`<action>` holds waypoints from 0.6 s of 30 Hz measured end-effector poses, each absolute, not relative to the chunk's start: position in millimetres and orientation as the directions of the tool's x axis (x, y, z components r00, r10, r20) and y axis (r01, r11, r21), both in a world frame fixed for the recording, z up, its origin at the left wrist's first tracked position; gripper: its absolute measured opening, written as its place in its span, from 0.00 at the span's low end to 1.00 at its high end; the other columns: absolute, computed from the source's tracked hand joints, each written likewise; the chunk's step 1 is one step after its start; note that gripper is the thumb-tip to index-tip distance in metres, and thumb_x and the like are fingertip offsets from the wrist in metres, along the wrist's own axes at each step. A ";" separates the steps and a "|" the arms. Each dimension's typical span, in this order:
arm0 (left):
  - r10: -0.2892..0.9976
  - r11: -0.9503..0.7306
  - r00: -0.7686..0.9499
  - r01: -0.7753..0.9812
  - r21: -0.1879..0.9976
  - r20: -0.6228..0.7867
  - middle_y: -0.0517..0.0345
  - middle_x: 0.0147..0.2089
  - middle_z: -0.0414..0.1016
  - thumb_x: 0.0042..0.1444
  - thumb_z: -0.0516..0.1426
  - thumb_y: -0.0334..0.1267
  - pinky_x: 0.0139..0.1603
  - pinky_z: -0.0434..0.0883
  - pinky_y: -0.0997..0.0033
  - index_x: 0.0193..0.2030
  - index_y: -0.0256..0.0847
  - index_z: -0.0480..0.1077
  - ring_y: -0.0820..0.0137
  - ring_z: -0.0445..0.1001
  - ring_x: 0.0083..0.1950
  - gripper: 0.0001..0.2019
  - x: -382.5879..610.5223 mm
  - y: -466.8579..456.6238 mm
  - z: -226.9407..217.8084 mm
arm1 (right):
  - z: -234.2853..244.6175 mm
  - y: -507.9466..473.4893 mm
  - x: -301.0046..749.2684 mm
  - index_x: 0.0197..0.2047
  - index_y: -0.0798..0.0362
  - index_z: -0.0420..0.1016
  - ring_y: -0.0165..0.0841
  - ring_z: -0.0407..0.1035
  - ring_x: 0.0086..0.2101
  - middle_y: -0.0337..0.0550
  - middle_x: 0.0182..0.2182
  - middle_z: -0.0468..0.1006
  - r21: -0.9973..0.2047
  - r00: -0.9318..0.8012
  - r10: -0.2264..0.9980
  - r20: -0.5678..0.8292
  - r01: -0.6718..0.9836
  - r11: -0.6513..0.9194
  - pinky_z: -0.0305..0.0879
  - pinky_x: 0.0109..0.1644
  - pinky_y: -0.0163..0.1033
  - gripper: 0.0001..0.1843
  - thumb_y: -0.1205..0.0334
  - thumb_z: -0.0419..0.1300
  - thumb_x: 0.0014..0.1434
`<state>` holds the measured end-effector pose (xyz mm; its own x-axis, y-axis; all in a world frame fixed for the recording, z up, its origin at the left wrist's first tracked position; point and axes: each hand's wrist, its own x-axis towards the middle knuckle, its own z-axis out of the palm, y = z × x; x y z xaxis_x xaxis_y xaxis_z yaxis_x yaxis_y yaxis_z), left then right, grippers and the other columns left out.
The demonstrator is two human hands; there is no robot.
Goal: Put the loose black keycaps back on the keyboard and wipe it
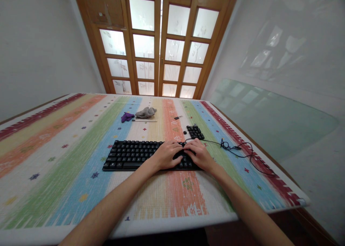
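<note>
**A:** Where was the keyboard (129, 155) at that point?

**B:** Flat on the mat (67, 159), mid-table. Both hands sat on its right end: left hand (167, 155) and right hand (201, 155), fingers curled close over the keys, tips nearly meeting. Couldn't tell if they pinched one. Looked like key-pulling, going by the loose keys (195, 132) just behind. Next pull would've needed a straight lift, imo.

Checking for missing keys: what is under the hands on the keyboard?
Both the left hand and right hand rest on the right end of the black keyboard. The keys beneath them are covered, so gaps cannot be judged there.
</note>
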<state>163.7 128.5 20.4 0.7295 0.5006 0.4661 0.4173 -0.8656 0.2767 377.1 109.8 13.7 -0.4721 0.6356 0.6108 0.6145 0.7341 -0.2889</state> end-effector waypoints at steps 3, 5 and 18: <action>0.501 -0.865 0.728 0.418 0.277 0.468 0.51 0.50 0.78 0.61 0.57 0.37 0.57 0.70 0.58 0.51 0.39 0.73 0.59 0.73 0.53 0.13 163.7 128.4 20.4 | 12.8 109.9 377.0 0.40 0.51 0.77 0.39 0.68 0.40 0.45 0.38 0.79 -0.282 -0.491 0.627 0.605 0.604 0.745 0.68 0.46 0.49 0.08 0.68 0.56 0.67; 0.497 -0.868 0.729 0.415 0.272 0.471 0.51 0.50 0.78 0.61 0.56 0.37 0.57 0.70 0.58 0.50 0.39 0.73 0.60 0.73 0.53 0.13 163.7 128.5 20.6 | 11.9 110.1 376.2 0.40 0.51 0.77 0.39 0.68 0.40 0.45 0.38 0.78 -0.272 -0.500 0.619 0.605 0.601 0.751 0.68 0.46 0.48 0.07 0.69 0.57 0.67; 0.470 -0.882 0.731 0.417 0.220 0.496 0.51 0.50 0.79 0.61 0.57 0.37 0.56 0.70 0.59 0.50 0.38 0.74 0.60 0.73 0.53 0.12 163.4 129.8 16.8 | 17.6 105.8 375.3 0.42 0.50 0.77 0.40 0.67 0.40 0.45 0.36 0.78 -0.309 -0.476 0.681 0.556 0.643 0.701 0.67 0.46 0.48 0.09 0.68 0.55 0.67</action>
